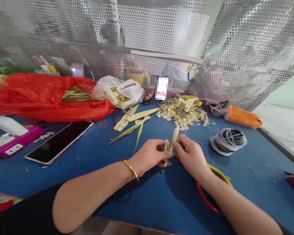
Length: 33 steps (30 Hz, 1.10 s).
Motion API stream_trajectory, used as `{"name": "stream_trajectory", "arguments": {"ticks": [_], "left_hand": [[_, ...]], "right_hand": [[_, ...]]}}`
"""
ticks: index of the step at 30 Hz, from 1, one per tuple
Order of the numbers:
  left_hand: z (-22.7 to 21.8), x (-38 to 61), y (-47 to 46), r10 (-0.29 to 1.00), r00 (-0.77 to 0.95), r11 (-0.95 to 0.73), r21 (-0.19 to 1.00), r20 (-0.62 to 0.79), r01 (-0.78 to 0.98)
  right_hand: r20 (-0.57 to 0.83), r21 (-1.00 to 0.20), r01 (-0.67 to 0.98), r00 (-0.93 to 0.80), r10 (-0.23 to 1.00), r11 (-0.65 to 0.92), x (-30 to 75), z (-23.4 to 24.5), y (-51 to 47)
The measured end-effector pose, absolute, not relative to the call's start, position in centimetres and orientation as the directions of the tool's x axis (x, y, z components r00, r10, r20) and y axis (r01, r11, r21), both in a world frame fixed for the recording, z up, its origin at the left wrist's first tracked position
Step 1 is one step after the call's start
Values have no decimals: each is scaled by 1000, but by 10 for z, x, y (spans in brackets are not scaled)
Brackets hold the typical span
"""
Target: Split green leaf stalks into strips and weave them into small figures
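Over the blue table, my left hand [153, 155] pinches a small piece of folded pale-green leaf strips [166, 151] between thumb and fingers. Close against it, my right hand [189, 151] grips a pale leaf strip [175, 133] that sticks up above the fingertips. The strips meet between the two hands; how they are joined is hidden by the fingers. Several dried leaves [131, 120] lie just beyond my left hand. A heap of leaf scraps [182, 111] is past my right hand. Beneath my right forearm is a red and yellow ring [205, 197].
To the right stands a spool of clear line [228, 141], with an orange packet [243, 116] behind. A smartphone [60, 142] and a magenta power strip [17, 140] lie left. Red plastic [39, 94] and a white bag [117, 89] hold leaves before a perforated metal screen [159, 29].
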<state>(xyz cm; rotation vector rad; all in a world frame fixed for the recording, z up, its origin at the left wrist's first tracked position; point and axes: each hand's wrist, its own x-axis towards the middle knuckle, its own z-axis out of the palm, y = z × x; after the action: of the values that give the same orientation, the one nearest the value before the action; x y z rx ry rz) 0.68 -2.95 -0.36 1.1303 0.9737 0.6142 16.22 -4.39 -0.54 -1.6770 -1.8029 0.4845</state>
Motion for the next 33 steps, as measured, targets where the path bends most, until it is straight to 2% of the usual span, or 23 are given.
{"name": "stream_trajectory", "arguments": {"ticks": [5, 13, 17, 22, 25, 27, 30, 31, 33], "left_hand": [[-7, 8, -27, 830, 414, 416, 909, -375, -10], [-3, 9, -35, 785, 446, 488, 872, -429, -20], [-2, 10, -34, 818, 401, 473, 879, -413, -58], [0, 7, -26, 853, 318, 471, 873, -413, -129], [0, 5, -21, 856, 285, 491, 852, -432, -182], [-1, 4, -19, 853, 278, 501, 841, -441, -204], [-2, 3, -18, 864, 281, 480, 852, -418, -207], [-2, 3, -18, 866, 290, 470, 860, -406, -197], [-1, 3, -18, 864, 314, 459, 872, -393, -172]], "right_hand": [[113, -769, 636, 33, 993, 66, 162, -8, -43], [96, -820, 569, 45, 994, 54, 159, -9, -44], [159, -767, 632, 19, 987, 111, 161, -11, -43], [128, -676, 725, -55, 990, 128, 165, -2, -42], [192, -574, 798, -84, 978, 181, 169, 8, -46], [248, -558, 787, -142, 958, 262, 172, 15, -48], [245, -698, 602, -308, 919, 387, 177, 24, -49], [215, -777, 503, -355, 910, 380, 178, 26, -48], [123, -925, 277, -427, 896, 259, 182, 28, -46]]}}
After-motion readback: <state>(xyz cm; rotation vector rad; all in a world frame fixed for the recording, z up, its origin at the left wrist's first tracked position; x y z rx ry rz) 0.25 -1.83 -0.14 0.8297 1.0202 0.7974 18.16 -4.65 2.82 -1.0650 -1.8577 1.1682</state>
